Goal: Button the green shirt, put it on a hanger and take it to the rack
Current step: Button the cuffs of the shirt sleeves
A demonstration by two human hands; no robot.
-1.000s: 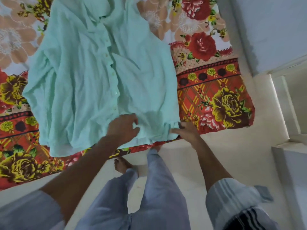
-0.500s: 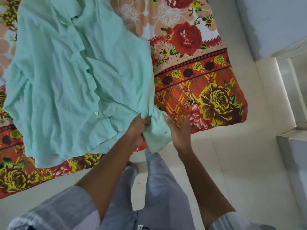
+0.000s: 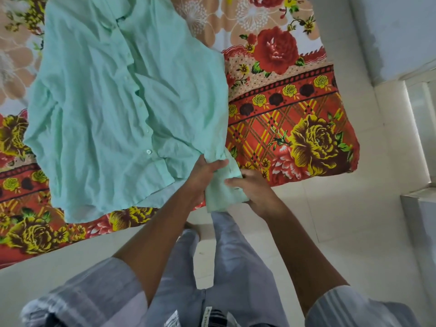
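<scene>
— Where was the shirt (image 3: 113, 109) found at that moment?

— It was spread front-up on the flowered bedsheet (image 3: 295, 119), its collar toward the far edge and its hem reaching the near edge of the bed. One lower corner was drawn off that near edge, over the floor (image 3: 330, 232).

— And how were the hands placed?

— The left hand (image 3: 204, 172) was curled round bunched cloth at the hem. The right hand (image 3: 253, 188) was closed on the same corner just beside it, thumb on top. Nothing else was held.

— Which step was judged to be in hand?

— The buttoning, it was thought, begun from the bottom. A button (image 3: 148, 151) could be seen lying free on the placket; whether those higher up were fastened could not be told.

— What would the next move call for?

— The two front edges would need to be lined up and the lowest button fed through its hole. No hanger or rack was to be seen.
</scene>
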